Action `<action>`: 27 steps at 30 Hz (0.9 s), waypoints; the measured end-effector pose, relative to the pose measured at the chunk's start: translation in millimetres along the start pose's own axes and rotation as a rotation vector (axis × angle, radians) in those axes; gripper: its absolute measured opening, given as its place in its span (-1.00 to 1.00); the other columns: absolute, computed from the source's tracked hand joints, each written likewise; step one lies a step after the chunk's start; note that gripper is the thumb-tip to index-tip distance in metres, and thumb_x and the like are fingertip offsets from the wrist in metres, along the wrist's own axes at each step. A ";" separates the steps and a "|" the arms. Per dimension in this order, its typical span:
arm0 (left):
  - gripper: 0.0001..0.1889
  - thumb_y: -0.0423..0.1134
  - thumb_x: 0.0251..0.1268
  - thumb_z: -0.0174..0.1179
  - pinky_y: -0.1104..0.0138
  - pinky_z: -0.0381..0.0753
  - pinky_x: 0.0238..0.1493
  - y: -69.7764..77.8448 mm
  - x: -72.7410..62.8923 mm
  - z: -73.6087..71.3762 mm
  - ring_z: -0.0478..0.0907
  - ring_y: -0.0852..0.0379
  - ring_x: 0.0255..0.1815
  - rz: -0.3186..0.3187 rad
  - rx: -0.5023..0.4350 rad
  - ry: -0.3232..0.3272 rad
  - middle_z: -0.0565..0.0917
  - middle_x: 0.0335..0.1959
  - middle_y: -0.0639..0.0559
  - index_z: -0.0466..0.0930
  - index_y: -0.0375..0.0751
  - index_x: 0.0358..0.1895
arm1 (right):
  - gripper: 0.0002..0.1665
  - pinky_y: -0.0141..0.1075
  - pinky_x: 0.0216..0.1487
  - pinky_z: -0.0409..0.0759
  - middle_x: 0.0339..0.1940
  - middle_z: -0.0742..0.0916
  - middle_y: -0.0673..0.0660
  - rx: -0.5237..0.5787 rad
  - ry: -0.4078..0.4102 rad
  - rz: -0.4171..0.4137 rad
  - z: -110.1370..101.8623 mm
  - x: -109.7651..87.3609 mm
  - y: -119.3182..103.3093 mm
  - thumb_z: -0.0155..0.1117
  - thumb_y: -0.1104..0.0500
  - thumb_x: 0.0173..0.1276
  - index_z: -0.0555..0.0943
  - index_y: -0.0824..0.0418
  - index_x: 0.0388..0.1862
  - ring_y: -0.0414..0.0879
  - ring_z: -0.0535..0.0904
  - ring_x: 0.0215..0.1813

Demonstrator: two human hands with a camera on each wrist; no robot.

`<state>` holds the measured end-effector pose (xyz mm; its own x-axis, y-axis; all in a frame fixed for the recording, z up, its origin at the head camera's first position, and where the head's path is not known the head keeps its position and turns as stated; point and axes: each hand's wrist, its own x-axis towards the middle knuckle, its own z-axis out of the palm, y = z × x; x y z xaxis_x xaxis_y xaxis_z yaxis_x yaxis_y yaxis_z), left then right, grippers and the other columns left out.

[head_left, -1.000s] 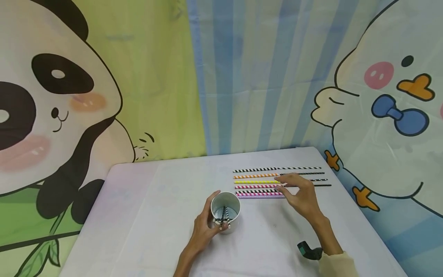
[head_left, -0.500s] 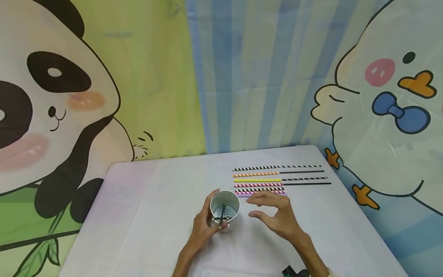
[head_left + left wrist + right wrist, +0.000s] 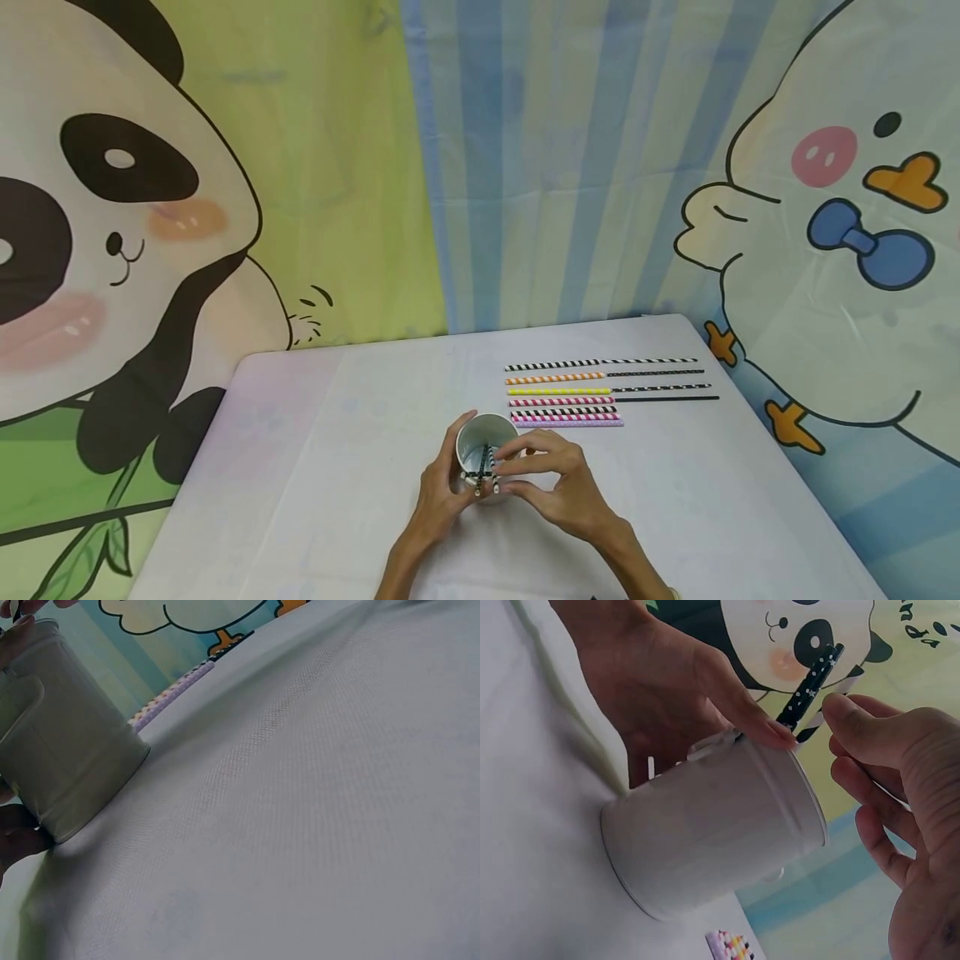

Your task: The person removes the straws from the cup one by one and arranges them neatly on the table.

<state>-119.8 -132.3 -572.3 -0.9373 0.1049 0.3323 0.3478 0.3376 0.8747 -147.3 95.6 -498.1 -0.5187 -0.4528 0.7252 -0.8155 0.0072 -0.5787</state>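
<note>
A small white pail point(image 3: 506, 492) with side handles stands on the white table, its mouth tipped toward me in the head view. My left hand point(image 3: 442, 492) grips it from the left, thumb over the near rim. Two paper straws lean out over that rim: a black one with white dots point(image 3: 804, 694) and a black-and-white striped one point(image 3: 805, 736). My right hand point(image 3: 558, 487) is at the rim, thumb and forefinger pinching the striped straw near its upper end. The other right fingers curl loosely beside the pail. In the left wrist view the pail point(image 3: 75, 750) hides most of both hands.
Behind and right of the pail, paper straws lie in rows: orange striped point(image 3: 555, 378), yellow point(image 3: 558, 392), pink striped point(image 3: 561, 402) and lilac point(image 3: 577, 423). Several black patterned straws point(image 3: 660, 372) extend to their right. A printed cloth with cartoon animals hangs behind the table.
My right hand has come away from the rows of straws, moving left and toward me to the pail's rim, and now pinches the striped straw. My left hand and the pail have stayed put.
</note>
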 end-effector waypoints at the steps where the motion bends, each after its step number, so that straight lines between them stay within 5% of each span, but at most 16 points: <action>1: 0.00 -0.03 0.31 0.45 0.08 0.74 0.27 -0.3 0.2 0.1 0.76 -0.13 0.28 0.007 0.007 0.004 0.71 0.39 -0.12 0.12 0.21 0.77 | -0.66 -0.22 0.04 0.63 -0.04 0.88 0.11 -0.002 -0.001 -0.004 1.3 0.4 -0.1 0.71 0.34 0.16 0.92 0.10 -0.07 -0.09 0.73 0.01; 6: 0.01 0.04 0.27 0.49 0.11 0.72 0.22 0.6 0.4 -0.2 0.78 -0.11 0.24 0.006 0.054 0.023 0.73 0.37 -0.07 0.14 0.24 0.76 | -0.68 -0.12 0.04 0.65 -0.08 0.88 0.08 -0.007 -0.008 -0.013 6.8 1.7 -1.0 0.70 0.36 0.17 0.93 0.04 -0.14 -0.10 0.75 0.01; 16: 0.00 -0.01 0.31 0.43 0.12 0.73 0.21 -1.0 -0.3 1.3 0.77 -0.12 0.23 0.008 0.010 -0.006 0.72 0.36 -0.09 0.09 0.24 0.78 | -0.70 -0.23 0.13 0.69 -0.13 0.89 0.04 -0.015 -0.012 -0.006 9.5 2.3 -2.6 0.68 0.35 0.20 0.93 0.01 -0.15 -0.14 0.78 -0.03; 27: -0.02 0.02 0.34 0.45 0.13 0.72 0.24 4.8 -0.2 2.1 0.78 -0.07 0.22 -0.055 -0.011 -0.004 0.70 0.39 -0.04 0.11 0.27 0.76 | -0.67 -0.30 0.06 0.80 -0.19 0.91 0.13 0.120 0.046 0.027 5.5 5.3 0.6 0.62 0.46 0.22 0.87 0.21 -0.05 -0.09 0.85 -0.11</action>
<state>-118.0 -128.8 -569.0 -0.9550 0.0908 0.2823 0.2962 0.3329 0.8952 -149.1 88.4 -496.6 -0.5536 -0.4122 0.7236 -0.7659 -0.0890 -0.6367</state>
